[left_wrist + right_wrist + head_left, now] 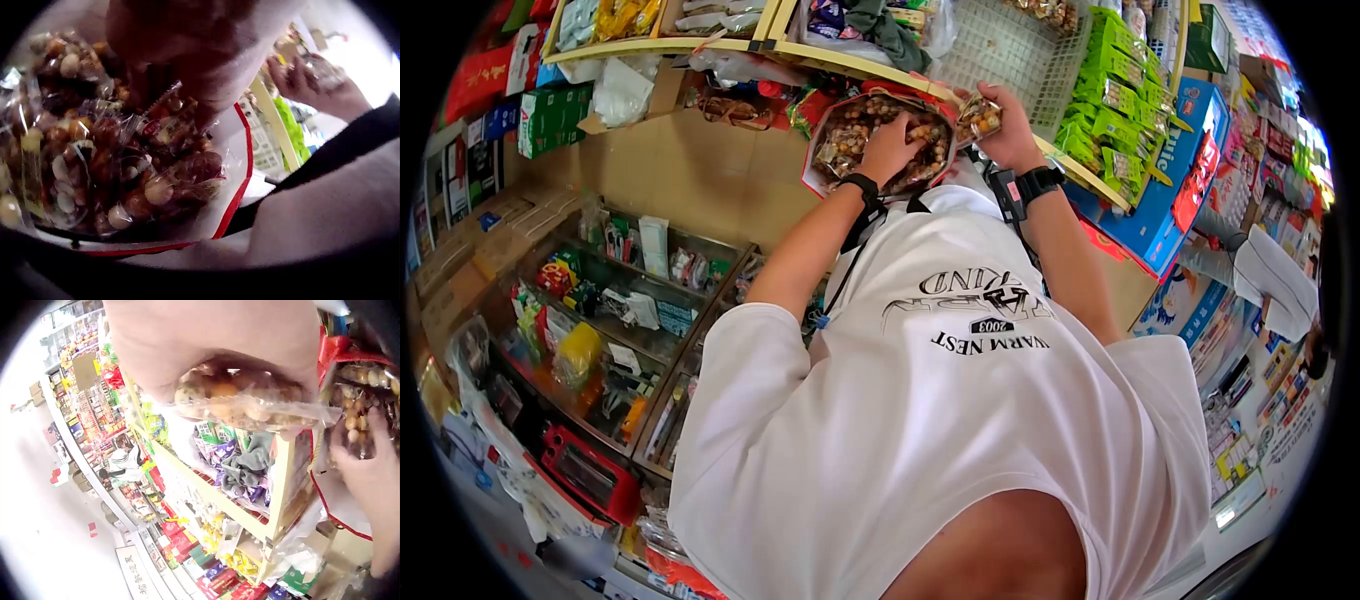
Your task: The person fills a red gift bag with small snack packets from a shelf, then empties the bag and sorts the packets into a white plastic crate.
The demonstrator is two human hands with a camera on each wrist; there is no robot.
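Observation:
My right hand (1008, 130) grips a clear packet of round brown and tan nut-like pieces (231, 400), held just right of a red-edged white box (240, 181). In the head view, that same packet (980, 118) stands out beyond the fingers. My left hand (890, 150) reaches down inside the box, its fingers among several similar packets (81, 144). In the left wrist view, the fingers (209, 94) come down on either side of a crinkled wrapper edge. I cannot tell whether they pinch it.
A cream-edged shelf rack (870, 65) borders the box, with a pale mesh basket (990, 55) and green snack packets (1115, 110) on it. A blue carton (1190, 150) stands at right. Glass display cases (615, 310) lie to the left. Another person in white (1280, 280) is at far right.

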